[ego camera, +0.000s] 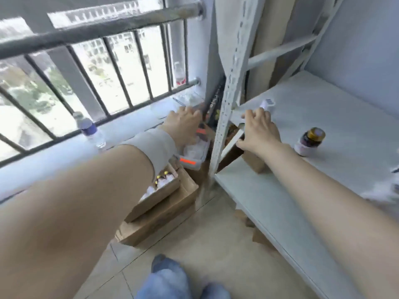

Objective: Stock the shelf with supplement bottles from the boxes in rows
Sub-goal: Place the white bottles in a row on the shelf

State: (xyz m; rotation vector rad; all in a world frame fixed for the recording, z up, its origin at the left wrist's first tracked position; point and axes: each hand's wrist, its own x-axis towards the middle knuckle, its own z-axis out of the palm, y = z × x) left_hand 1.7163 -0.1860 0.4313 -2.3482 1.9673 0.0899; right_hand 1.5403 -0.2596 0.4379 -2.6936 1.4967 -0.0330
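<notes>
A brown supplement bottle (311, 141) with a gold cap stands alone on the white shelf board (336, 117). My right hand (257, 130) is at the shelf's left end, with fingers and thumb clamped on a small cardboard box (252, 162) that rests there. A white bottle (267, 103) shows just past its fingertips. My left hand (183, 124) reaches left of the shelf post (228, 93), over a clear plastic container (194, 154) with orange latches; its grip is blurred. Stacked open cardboard boxes (164, 210) on the floor hold several bottles (162, 180).
A balcony railing (103, 29) and a pale ledge (54, 160) run along the left, with a water bottle (92, 132) standing on the ledge. A lower shelf board (269, 210) juts out at the right. My shoes (166, 277) stand on tiled floor.
</notes>
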